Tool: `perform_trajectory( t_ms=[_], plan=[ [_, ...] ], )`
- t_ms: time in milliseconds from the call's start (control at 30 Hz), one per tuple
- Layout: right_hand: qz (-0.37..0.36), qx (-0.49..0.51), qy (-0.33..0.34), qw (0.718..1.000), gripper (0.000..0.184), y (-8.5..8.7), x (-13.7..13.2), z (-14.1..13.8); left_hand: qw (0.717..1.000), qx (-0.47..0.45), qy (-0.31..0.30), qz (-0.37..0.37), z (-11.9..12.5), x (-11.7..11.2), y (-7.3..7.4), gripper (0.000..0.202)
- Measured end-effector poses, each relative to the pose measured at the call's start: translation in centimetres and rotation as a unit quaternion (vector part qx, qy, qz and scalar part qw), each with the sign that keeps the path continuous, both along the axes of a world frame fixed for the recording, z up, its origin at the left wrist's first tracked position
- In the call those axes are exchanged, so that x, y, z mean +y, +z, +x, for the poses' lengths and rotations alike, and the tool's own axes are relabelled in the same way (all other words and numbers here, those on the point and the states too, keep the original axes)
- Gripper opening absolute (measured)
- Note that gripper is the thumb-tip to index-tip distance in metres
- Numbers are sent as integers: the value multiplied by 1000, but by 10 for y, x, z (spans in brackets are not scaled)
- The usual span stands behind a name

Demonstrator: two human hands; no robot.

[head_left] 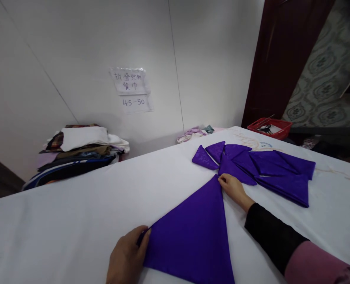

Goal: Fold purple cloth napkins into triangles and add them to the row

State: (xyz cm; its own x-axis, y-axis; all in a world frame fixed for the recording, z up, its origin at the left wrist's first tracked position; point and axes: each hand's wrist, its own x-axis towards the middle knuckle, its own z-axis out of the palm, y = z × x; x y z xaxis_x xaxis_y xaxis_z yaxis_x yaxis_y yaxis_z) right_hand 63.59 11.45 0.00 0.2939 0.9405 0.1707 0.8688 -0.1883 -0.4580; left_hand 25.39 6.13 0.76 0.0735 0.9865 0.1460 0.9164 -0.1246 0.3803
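Note:
A purple cloth napkin (pixel 192 232) lies on the white tablecloth in front of me, its outline narrowing to a point at the far end. My left hand (pixel 129 254) pinches its left edge between thumb and fingers. At the far tip, the fingers of my right hand (pixel 231 187) are closed on the cloth. Just beyond that hand lie several purple napkins folded into triangles (pixel 234 171). To their right, more purple cloth is stacked in a folded pile (pixel 287 183). The napkin's near edge runs out of the picture at the bottom.
A heap of folded clothes (pixel 83 150) sits behind the table's far left edge. Crumpled pink fabric (pixel 192 134) lies against the wall. A red basket (pixel 271 128) stands at the far right corner. Two handwritten paper notes (pixel 133 88) are stuck to the wall. White cloth covers the table (pixel 74 225).

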Motion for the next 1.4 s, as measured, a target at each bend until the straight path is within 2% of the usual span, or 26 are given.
perform_trajectory(
  t_ms=[233,433,500,800,1000,1100,1167,1200,1300,1400],
  plan=[
    [-10,-55,-5,998,18,-3,6,0,999,20,7,-31,0,1,3,33],
    [-16,-72,-6,997,15,-5,7,3,994,47,66,-73,-5,5,11,36],
    [-15,-75,-7,997,16,-6,7,4,993,58,79,-67,-9,6,11,37],
    [-9,-86,3,996,16,-11,10,8,991,116,59,-22,-18,9,5,34],
    [0,-91,2,996,17,-13,9,10,989,116,89,15,-30,13,5,32],
    [5,-91,7,996,17,-14,9,11,989,84,34,117,-20,7,6,30],
    [10,-89,10,996,18,-14,9,11,980,60,-55,179,-2,-4,6,28],
    [12,-88,12,996,18,-14,9,12,974,56,-111,187,9,-10,6,29],
    [19,-85,14,996,19,-16,10,14,955,65,-248,150,36,-27,5,41],
    [26,-82,9,996,20,-19,11,17,950,54,-293,98,44,-34,3,49]
  ],
)
